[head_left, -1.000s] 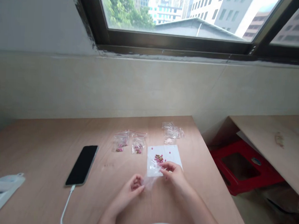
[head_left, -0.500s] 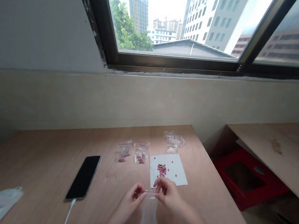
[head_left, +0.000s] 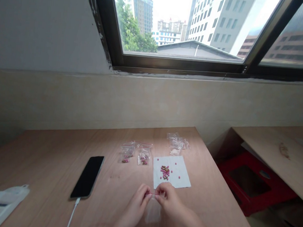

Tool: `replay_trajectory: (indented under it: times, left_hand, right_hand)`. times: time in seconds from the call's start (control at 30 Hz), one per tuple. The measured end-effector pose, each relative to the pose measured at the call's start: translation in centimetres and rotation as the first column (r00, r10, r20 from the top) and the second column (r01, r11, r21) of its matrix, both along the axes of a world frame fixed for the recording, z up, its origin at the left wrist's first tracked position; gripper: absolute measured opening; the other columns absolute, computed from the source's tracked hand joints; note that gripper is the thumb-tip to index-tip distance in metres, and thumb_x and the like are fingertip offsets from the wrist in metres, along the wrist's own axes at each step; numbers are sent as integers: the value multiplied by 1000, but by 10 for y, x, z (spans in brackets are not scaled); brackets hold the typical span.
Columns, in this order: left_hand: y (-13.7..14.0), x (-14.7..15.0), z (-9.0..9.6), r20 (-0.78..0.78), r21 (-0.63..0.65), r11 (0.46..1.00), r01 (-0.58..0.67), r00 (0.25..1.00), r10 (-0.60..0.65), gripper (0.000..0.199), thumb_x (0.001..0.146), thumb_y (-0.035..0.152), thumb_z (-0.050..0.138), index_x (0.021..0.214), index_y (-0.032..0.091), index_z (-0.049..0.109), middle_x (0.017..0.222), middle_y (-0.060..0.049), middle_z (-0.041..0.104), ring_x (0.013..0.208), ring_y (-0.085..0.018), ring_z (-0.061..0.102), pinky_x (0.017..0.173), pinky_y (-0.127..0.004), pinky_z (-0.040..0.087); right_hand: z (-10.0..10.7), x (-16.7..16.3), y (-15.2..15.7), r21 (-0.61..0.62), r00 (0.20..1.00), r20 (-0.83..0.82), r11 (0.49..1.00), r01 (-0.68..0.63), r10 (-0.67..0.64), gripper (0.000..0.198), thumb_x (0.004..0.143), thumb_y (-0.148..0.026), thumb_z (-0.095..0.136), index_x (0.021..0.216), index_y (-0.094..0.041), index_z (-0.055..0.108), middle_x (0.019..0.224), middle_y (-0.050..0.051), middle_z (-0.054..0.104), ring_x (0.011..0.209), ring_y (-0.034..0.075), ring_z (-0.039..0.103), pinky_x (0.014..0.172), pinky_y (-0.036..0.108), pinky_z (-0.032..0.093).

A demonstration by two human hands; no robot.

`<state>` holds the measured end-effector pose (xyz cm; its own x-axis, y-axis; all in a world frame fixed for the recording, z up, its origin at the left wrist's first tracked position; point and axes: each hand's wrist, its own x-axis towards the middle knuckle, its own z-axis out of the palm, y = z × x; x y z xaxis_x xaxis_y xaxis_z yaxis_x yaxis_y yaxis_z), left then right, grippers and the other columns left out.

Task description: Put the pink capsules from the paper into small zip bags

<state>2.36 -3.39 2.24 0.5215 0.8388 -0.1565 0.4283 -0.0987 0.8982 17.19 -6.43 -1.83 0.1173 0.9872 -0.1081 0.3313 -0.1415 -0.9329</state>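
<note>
A clear zip bag (head_left: 153, 211) hangs between my two hands near the front of the table, its red-edged top pinched at both sides. My left hand (head_left: 141, 199) is closed on the left end of that edge, and my right hand (head_left: 167, 196) grips the right end. I see nothing inside the bag. Just beyond my fingers lies a white paper sheet (head_left: 185, 177) bearing a cluster of pink pills and gold-brown capsules (head_left: 165, 172), with several pink pills scattered around it.
Filled zip bags (head_left: 144, 156) lie left of the paper, and a pile of clear bags (head_left: 177, 142) is behind it. A black phone (head_left: 88, 177) with a white cable is on the left, near a white object (head_left: 7, 200). A red stool (head_left: 257, 181) stands right, below another table.
My hands have come closer together along the bag's red edge, and the bag's top looks narrower. The whole view has shifted slightly.
</note>
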Motion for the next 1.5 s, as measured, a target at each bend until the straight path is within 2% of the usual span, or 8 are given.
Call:
replay_trajectory:
  times: [0.23, 0.4, 0.57, 0.73, 0.9, 1.03, 1.23, 1.5]
  left_hand:
    - [-3, 10, 8, -3, -30, 999, 39, 999, -39, 17, 85, 28, 34, 75, 19, 45, 79, 0, 45, 76, -14, 45, 72, -24, 36]
    - [1, 8, 11, -9, -83, 994, 70, 997, -71, 19, 84, 32, 37, 76, 18, 47, 78, 1, 46, 74, -14, 45, 69, -24, 36]
    - [6, 7, 15, 12, -54, 998, 29, 1000, -29, 22, 84, 32, 38, 72, 17, 48, 75, 1, 47, 71, -13, 44, 65, -22, 35]
    - [6, 3, 16, 38, -86, 996, -3, 999, 7, 23, 82, 35, 42, 72, 16, 50, 72, 2, 46, 68, -12, 43, 62, -21, 33]
    - [6, -3, 5, 58, -131, 989, -63, 996, 71, 25, 81, 37, 43, 71, 15, 51, 70, 2, 47, 67, -13, 45, 62, -21, 34]
    - [9, -5, -1, 43, -89, 990, -105, 993, 109, 24, 79, 36, 45, 67, 15, 50, 67, 2, 45, 65, -13, 43, 60, -21, 33]
    - [7, 2, 2, 58, -115, 990, -83, 994, 91, 23, 79, 36, 45, 69, 16, 50, 68, 2, 46, 65, -13, 43, 60, -21, 34]
    - [1, 0, 7, 79, -159, 983, -94, 991, 108, 21, 78, 34, 46, 70, 15, 52, 70, 1, 47, 67, -13, 44, 61, -21, 35]
  right_hand:
    - [3, 4, 3, -23, 1000, 21, 1000, 16, -15, 9, 57, -8, 55, 60, -16, 53, 68, 1, 53, 69, 16, 48, 66, 26, 36]
    - [7, 1, 5, -30, 1000, 0, 999, 16, -16, 3, 60, -14, 58, 60, -15, 55, 67, 3, 54, 68, 16, 48, 65, 27, 35]
    - [8, 2, 8, -50, 996, -93, 999, 12, -17, 10, 62, -23, 59, 66, -14, 56, 70, 4, 57, 69, 17, 50, 64, 26, 35]
    - [16, 9, 10, -102, 983, -183, 995, -6, -13, 9, 61, -22, 57, 58, -15, 51, 57, -1, 50, 57, 12, 43, 56, 24, 32]
    - [19, 11, 10, -118, 983, -165, 991, 63, -83, 7, 58, -14, 53, 56, -16, 47, 55, -2, 46, 56, 11, 40, 56, 23, 31]
    - [17, 9, 9, -111, 988, -146, 993, 34, -50, 6, 61, -19, 54, 58, -15, 50, 58, -1, 49, 58, 12, 42, 57, 24, 32]
    - [15, 7, 7, -83, 986, -166, 996, -19, 5, 13, 63, -28, 58, 65, -15, 57, 67, 2, 56, 68, 16, 49, 64, 26, 35]
    - [14, 6, 4, -125, 983, -179, 992, 13, -35, 7, 58, -19, 59, 55, -15, 54, 59, 0, 54, 64, 15, 49, 64, 26, 35]
